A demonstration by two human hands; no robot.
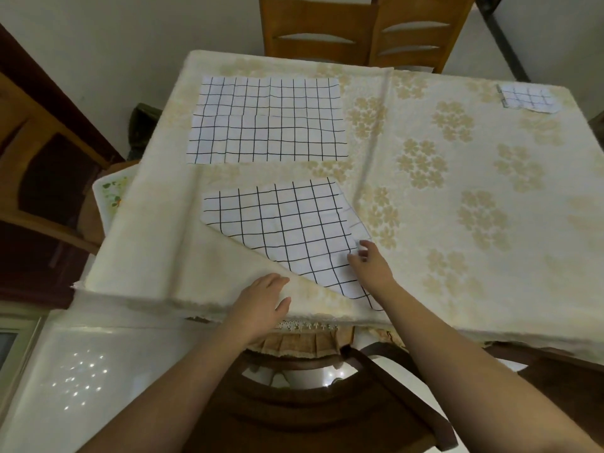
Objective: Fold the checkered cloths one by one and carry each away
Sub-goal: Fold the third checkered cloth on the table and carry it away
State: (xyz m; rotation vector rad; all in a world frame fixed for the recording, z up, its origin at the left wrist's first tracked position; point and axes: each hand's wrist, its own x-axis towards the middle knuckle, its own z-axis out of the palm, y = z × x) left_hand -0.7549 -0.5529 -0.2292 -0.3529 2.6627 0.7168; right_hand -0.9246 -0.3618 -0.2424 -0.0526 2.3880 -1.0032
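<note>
Floral tablecloth (457,165) (cream), wooden chairs (359,31)

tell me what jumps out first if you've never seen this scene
Two hands work a checked cloth at the table's near edge: the right hand pinches its right corner, the left hand lies flat on a tablecloth flap covering its near left part. Two more checked cloths lie flat behind it.

Both bare forearms reached forward from the lower edge of the view, converging toward the middle. The left hand (261,302) lay palm down with its fingers straight and held loosely together, pointing up and to the right, the thumb spread out to the side. The right hand (371,264) was extended further forward, wrist turned slightly inward, its fingers curled and its thumb and fingertips pinched together. The two hands were near each other but not touching.
</note>
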